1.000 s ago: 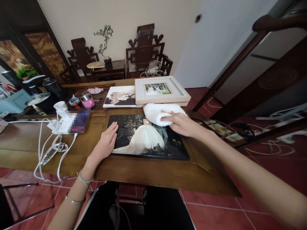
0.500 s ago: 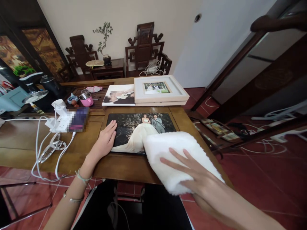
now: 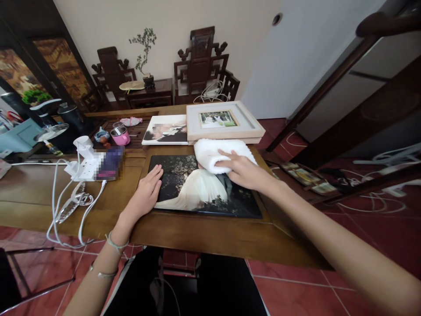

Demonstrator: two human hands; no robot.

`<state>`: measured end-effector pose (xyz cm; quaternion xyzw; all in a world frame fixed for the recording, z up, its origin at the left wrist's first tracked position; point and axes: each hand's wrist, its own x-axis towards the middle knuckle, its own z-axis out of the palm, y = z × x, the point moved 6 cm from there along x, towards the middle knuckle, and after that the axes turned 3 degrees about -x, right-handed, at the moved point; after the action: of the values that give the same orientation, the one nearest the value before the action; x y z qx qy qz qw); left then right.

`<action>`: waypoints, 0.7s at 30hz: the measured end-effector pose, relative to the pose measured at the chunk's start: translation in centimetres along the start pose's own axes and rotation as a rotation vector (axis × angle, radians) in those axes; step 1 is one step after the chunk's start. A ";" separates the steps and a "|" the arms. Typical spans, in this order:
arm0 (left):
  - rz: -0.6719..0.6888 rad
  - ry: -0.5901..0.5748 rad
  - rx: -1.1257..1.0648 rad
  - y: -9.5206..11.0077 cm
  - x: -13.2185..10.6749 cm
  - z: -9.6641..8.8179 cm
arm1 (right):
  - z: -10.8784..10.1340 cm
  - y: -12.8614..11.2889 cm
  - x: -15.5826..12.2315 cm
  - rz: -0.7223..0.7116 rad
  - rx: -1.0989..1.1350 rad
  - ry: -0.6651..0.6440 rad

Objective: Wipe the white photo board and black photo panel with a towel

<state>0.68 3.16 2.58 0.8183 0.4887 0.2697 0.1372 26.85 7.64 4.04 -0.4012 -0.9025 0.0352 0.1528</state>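
A glossy dark wedding photo panel (image 3: 184,193) lies flat on the wooden table in front of me. My left hand (image 3: 148,188) rests on its left edge, fingers stretched out and flat. On the panel's far right part lies a folded, fluffy white cloth (image 3: 210,151), which covers the upper bodies of the pictured couple. My right hand (image 3: 241,169) grips this cloth at its near right side, with the thumb side hidden underneath and fingers pressing on top.
Beyond the panel are a light wooden picture frame (image 3: 226,120) stacked on another and a white-edged photo print (image 3: 166,129). To the left lie a power strip (image 3: 87,166) with white cables, a clear hair claw (image 3: 74,202) and a pink cup (image 3: 120,136).
My right hand has moved the white cloth away from me, from the panel's near right corner to its far edge. The near right corner now shows. My left hand stays in place.
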 end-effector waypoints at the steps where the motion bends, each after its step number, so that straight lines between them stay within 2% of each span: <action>1: 0.002 0.002 -0.002 0.0 0.0 0.0 | 0.0 0.3 0.4 0.006 -0.006 0.004; 3: 0.001 0.010 -0.008 0.0 0.0 -0.1 | 0.0 0.1 0.4 0.021 -0.013 0.012; 5: -0.003 0.024 -0.013 0.1 0.0 -0.1 | 0.0 -1.3 -1.0 0.022 -0.007 0.022; 11: -0.002 0.041 -0.022 0.0 0.1 -0.1 | -0.4 -9.8 -9.4 -0.099 0.023 0.096; 14: -0.009 0.027 -0.009 -0.1 0.1 0.0 | -0.4 -12.7 -12.0 -0.139 0.013 0.080; 17: -0.006 0.019 0.000 0.0 0.1 -0.1 | -0.2 -12.8 -11.6 -0.148 0.008 0.046; 21: 0.000 0.015 -0.001 0.1 0.1 -0.2 | 0.1 -9.6 -7.0 -0.099 0.017 -0.015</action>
<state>0.71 3.18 2.79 0.8162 0.4894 0.2764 0.1339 24.39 -3.95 3.99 -0.3543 -0.9221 0.0382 0.1509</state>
